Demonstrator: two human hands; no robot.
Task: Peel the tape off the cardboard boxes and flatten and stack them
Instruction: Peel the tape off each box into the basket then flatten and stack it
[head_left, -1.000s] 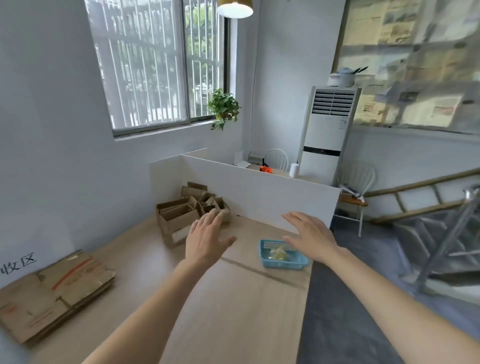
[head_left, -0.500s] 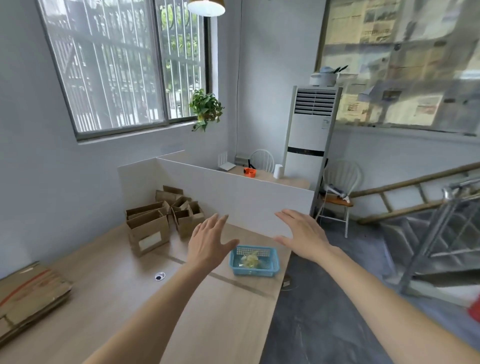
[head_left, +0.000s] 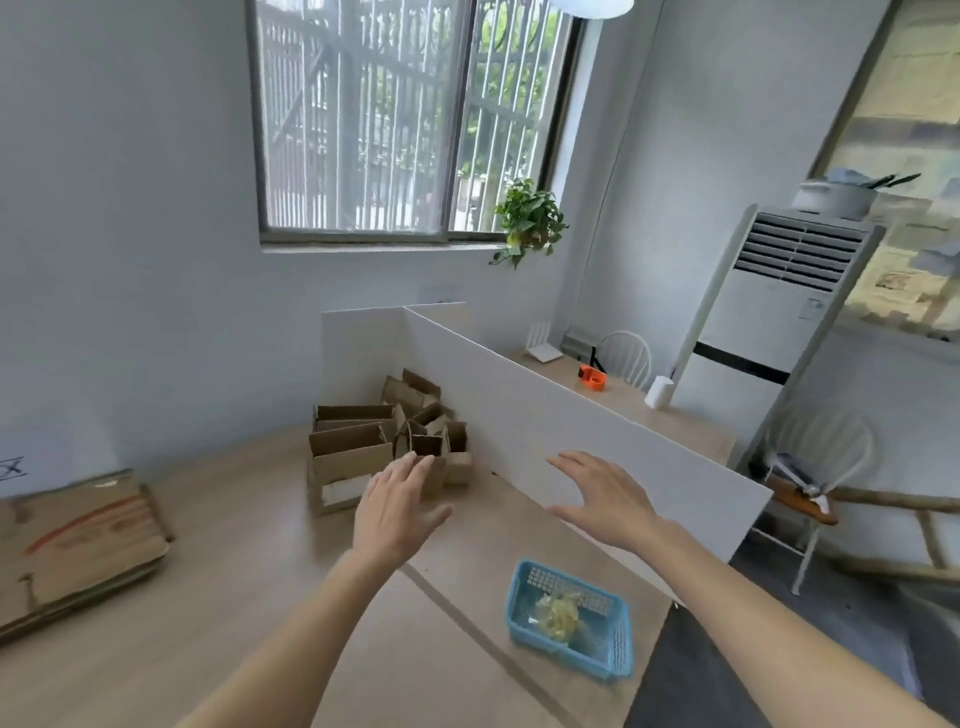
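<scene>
At the far left of the pale wood-grain counter (head_left: 249, 597) lies a stack of flattened boxes (head_left: 78, 540), brown corrugated sheets with a red streak, perhaps tape. Farther back, against the white divider (head_left: 571, 441), huddle open cardboard boxes (head_left: 374, 441), flaps up. The left hand (head_left: 395, 512) hangs before them, fingers straight, holding nothing. The right hand (head_left: 602, 499) is spread likewise, empty. Below it sits a blue perforated plastic basket (head_left: 618, 639) of crumpled clear-yellowish scraps.

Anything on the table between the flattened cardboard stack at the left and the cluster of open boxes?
No. In the head view, only bare wooden table lies between the flattened cardboard stack and the open boxes. Neither hand is in that stretch.
</scene>
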